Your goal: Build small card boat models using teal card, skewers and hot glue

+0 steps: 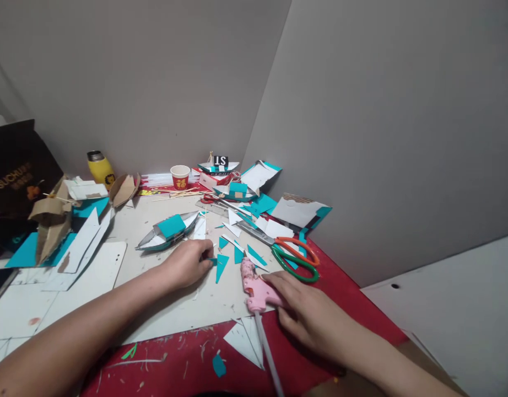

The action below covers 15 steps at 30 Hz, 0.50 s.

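My right hand (303,309) is wrapped around the handle of a pink hot glue gun (256,289), which has a glue stick (267,347) trailing out of its back toward me. My left hand (190,263) is closed at the middle of the board, thumb and fingers together; what they pinch is too small to make out. Just right of those fingertips lies a teal paper triangle (221,267). Behind the left hand rests a small paper boat (167,232) with a teal cover. Large scissors (293,256) with orange and green handles lie beyond the glue gun.
Paper and card scraps (279,229) spread over the board (150,309) on a red table (188,358). Finished-looking boats (237,190), a paper cup (180,177) and a yellow bottle (100,168) stand at the back. Cardboard boats (51,226) crowd the left, and grey walls enclose the table.
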Each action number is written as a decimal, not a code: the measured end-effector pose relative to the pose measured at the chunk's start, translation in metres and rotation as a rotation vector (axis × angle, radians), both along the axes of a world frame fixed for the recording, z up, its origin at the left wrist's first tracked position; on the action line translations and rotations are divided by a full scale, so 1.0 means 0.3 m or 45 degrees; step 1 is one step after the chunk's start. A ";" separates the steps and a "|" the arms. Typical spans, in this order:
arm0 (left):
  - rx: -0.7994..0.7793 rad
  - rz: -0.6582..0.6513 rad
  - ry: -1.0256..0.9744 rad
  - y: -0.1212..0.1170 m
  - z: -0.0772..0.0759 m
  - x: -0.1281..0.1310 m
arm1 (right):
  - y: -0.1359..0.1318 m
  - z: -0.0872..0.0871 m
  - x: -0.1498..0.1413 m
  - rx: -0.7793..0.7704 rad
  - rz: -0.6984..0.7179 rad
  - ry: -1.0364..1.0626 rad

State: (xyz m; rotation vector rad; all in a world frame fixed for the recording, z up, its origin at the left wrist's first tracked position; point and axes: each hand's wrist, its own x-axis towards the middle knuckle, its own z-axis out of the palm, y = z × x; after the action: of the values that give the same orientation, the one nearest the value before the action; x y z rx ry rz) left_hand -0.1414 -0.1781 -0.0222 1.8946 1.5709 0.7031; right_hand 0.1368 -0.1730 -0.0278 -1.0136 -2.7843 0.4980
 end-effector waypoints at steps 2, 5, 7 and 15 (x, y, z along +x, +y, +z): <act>-0.042 0.027 -0.174 0.005 0.006 0.000 | 0.002 0.006 0.026 0.015 -0.040 0.162; -0.159 0.063 -0.465 0.017 0.015 -0.006 | 0.006 0.031 0.064 0.071 -0.236 0.555; -0.234 0.086 -0.633 0.022 0.021 -0.011 | 0.010 0.052 0.069 -0.054 -0.439 0.859; -0.453 0.166 -1.097 0.012 0.039 0.000 | 0.069 0.108 -0.113 -1.521 -0.701 1.524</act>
State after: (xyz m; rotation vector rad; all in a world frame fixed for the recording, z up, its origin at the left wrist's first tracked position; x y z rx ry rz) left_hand -0.1416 -0.1745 -0.0105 1.0104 1.1441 1.0319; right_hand 0.1029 -0.1523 0.0047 -0.9748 -0.9646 1.8954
